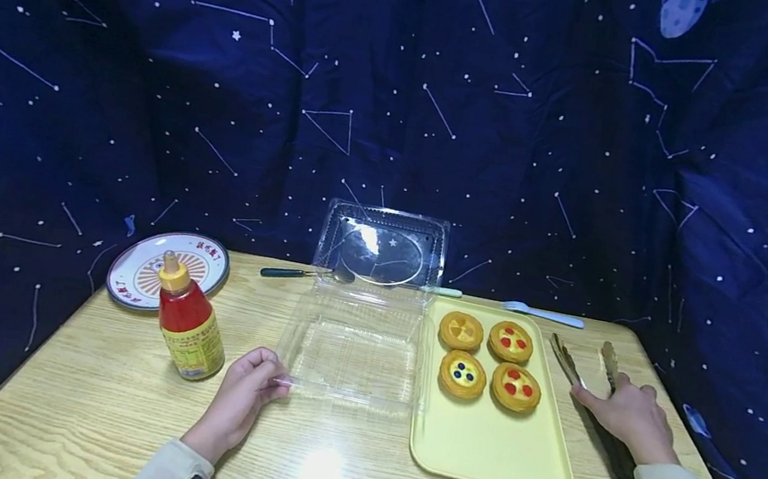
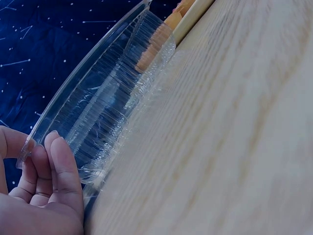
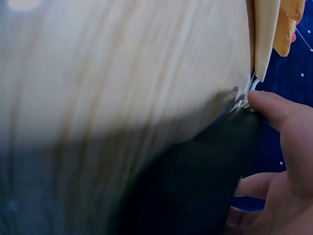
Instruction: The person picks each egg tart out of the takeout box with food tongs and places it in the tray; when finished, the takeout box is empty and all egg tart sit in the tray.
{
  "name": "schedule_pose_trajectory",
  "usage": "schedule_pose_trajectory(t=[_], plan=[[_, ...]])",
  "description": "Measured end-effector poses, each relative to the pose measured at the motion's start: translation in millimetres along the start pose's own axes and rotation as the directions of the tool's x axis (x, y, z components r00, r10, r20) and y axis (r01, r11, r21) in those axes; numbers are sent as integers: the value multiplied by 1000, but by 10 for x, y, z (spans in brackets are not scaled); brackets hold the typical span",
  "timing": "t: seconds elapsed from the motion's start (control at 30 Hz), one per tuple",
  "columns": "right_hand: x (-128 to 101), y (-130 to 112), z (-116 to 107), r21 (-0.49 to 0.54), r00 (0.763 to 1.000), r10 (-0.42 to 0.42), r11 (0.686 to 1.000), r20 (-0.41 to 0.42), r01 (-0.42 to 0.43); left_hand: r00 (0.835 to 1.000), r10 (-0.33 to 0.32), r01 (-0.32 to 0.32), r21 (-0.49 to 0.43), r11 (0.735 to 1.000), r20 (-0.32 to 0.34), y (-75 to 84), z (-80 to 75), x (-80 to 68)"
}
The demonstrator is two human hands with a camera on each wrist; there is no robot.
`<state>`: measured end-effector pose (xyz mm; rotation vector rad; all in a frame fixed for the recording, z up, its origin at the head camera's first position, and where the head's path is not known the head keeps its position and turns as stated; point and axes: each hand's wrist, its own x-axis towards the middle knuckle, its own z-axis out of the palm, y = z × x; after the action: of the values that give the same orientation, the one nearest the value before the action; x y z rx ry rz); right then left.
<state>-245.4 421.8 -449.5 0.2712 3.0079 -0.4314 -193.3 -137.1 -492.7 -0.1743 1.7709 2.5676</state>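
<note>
My left hand (image 1: 244,393) pinches the near-left corner of a clear plastic clamshell container (image 1: 358,353) between thumb and fingers. Its lid (image 1: 382,252) stands raised at the back, and the base holds nothing. In the left wrist view, the thumb and fingertips meet at the container's rim (image 2: 73,83). Over on the right, my right hand (image 1: 631,417) grips metal tongs (image 1: 564,359) with a black handle (image 3: 195,171), their arms spread apart. The right wrist view shows the thumb on one side of the tongs and curled fingers on the other.
A yellow tray (image 1: 485,461) between the hands carries several tarts (image 1: 462,375). A red sauce bottle (image 1: 192,326) stands left, before a patterned plate (image 1: 201,251). Along the back lie a dark-handled spoon (image 1: 284,272) and a blue fork (image 1: 553,316). A starry curtain (image 1: 405,109) hangs behind.
</note>
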Motion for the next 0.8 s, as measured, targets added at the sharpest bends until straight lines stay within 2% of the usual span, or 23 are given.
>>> schedule_pose_trajectory(t=[0.27, 0.47, 0.53, 0.6, 0.73, 0.8], plan=[[0, 35, -5, 22, 999, -26, 999, 31, 26, 1000, -21, 21, -1, 1000, 8, -5, 0, 4], [-50, -1, -11, 48, 999, -36, 998, 22, 35, 999, -35, 35, -10, 999, 28, 35, -17, -8], [-97, -29, 2, 64, 999, -23, 998, -24, 24, 998, -45, 46, -8, 999, 47, 60, -26, -6], [-150, -75, 18, 97, 994, -13, 995, -104, 24, 996, -64, 64, 4, 998, 68, 87, -38, -5], [-248, -211, 43, 149, 962, -38, 985, -271, 81, 988, -117, 111, 65, 992, 104, 138, -70, -15], [-293, -291, 35, 159, 947, -73, 979, -314, 128, 982, -148, 136, 105, 985, 113, 158, -86, -23]])
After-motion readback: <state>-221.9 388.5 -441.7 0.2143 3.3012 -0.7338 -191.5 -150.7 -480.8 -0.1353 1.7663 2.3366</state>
